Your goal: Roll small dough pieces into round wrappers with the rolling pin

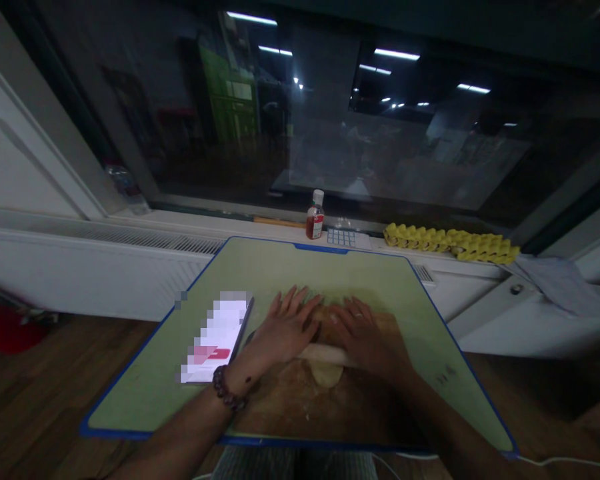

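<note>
A pale rolling pin (pixel 325 353) lies crosswise on a wooden board (pixel 300 413), over a flattened piece of dough (pixel 329 375). My left hand (pixel 287 327) rests palm down on the pin's left part, with its fingers stretched forward and spread. On the right part lies my right hand (pixel 365 333), also palm down, fingers extended and a ring on one of them. The pin's ends are hidden beneath my palms. Below the pin, the near edge of the dough shows. A dark beaded bracelet (pixel 225 390) circles my left wrist.
A lit phone (pixel 215 340) lies left of the board on the small blue-edged table (pixel 260 263). Behind, a bottle of reddish liquid (pixel 315 217) and a yellow egg tray (pixel 450 243) stand on the windowsill. A radiator (pixel 130 267) runs below it.
</note>
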`<move>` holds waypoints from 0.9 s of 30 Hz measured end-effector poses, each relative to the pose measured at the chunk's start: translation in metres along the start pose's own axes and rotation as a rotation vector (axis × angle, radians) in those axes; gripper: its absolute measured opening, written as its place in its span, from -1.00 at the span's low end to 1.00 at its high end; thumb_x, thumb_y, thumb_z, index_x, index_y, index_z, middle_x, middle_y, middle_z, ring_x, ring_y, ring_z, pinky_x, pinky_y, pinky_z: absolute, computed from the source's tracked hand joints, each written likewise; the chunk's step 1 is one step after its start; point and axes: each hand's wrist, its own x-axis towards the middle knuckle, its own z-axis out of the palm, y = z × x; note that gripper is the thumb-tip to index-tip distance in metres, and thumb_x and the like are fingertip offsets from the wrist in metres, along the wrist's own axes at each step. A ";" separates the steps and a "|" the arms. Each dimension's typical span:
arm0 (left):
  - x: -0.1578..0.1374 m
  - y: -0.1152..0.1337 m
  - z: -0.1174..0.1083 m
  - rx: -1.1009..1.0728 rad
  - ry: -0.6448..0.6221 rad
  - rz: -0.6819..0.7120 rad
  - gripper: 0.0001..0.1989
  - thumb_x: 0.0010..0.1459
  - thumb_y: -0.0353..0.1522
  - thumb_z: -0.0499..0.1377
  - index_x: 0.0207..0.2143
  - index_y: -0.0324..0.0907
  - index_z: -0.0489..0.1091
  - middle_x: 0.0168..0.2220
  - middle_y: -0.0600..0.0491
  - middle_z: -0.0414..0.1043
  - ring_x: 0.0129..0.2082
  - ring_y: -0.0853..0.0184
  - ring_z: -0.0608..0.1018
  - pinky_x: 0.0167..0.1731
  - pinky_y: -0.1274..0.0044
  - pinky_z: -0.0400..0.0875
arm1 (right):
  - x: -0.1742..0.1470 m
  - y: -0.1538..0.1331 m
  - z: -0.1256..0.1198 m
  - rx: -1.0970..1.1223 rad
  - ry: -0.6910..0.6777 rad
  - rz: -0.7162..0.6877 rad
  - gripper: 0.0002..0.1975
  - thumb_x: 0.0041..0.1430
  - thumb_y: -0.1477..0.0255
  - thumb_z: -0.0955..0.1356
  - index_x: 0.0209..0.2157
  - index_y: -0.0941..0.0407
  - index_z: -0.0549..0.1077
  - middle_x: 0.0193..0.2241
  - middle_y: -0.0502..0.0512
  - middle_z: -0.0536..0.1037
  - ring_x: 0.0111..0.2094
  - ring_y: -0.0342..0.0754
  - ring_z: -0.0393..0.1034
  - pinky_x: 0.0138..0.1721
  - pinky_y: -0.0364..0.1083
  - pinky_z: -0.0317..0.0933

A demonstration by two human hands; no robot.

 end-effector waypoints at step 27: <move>-0.060 0.025 0.000 0.147 0.335 0.043 -0.48 0.31 -0.32 -0.07 0.31 0.07 0.03 0.35 0.07 -0.01 0.33 0.09 0.02 0.21 0.11 0.03 | -0.028 -0.043 -0.025 0.038 0.122 0.100 -0.55 0.36 0.32 0.13 0.23 0.04 0.24 0.26 0.02 0.22 0.32 0.06 -0.09 0.31 0.24 -0.20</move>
